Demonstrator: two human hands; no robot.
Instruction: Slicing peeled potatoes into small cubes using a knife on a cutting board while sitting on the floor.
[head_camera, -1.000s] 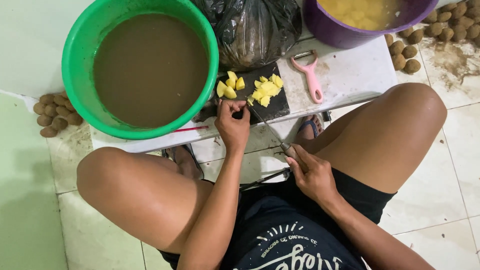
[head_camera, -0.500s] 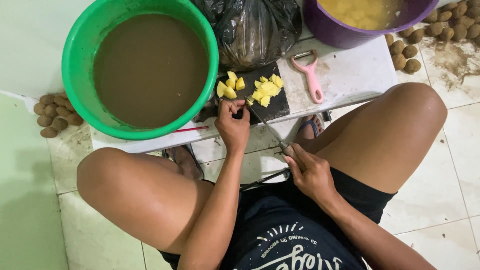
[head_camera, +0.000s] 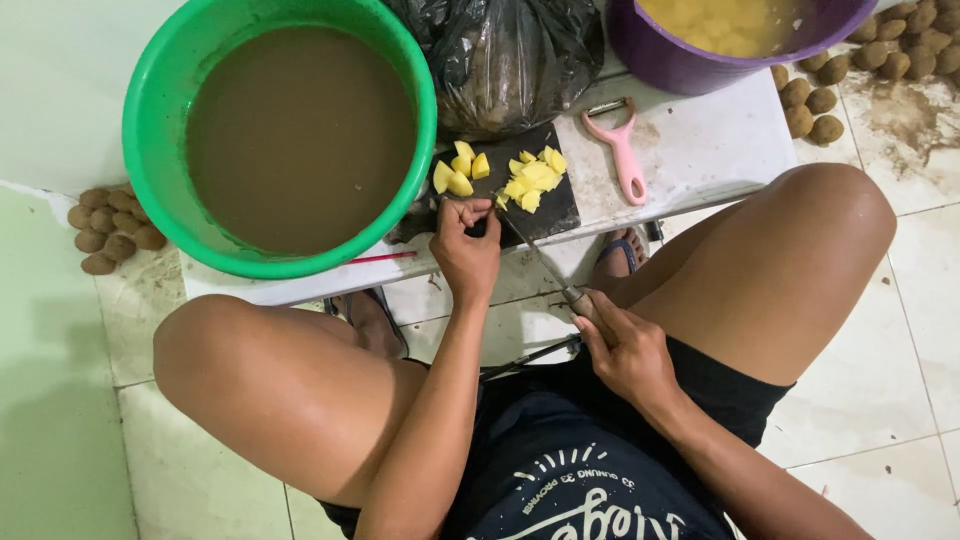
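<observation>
Where green basin (head_camera: 150, 150) holds brown water (purple bucket (head_camera: 650, 55): yellow chunks).

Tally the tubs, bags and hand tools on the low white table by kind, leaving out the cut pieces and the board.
Green basin of brown water: 1
Purple bucket of peeled yellow pieces: 1
Black plastic bag: 1
Pink peeler: 1
Knife, in the right hand: 1
Total: 5
</observation>
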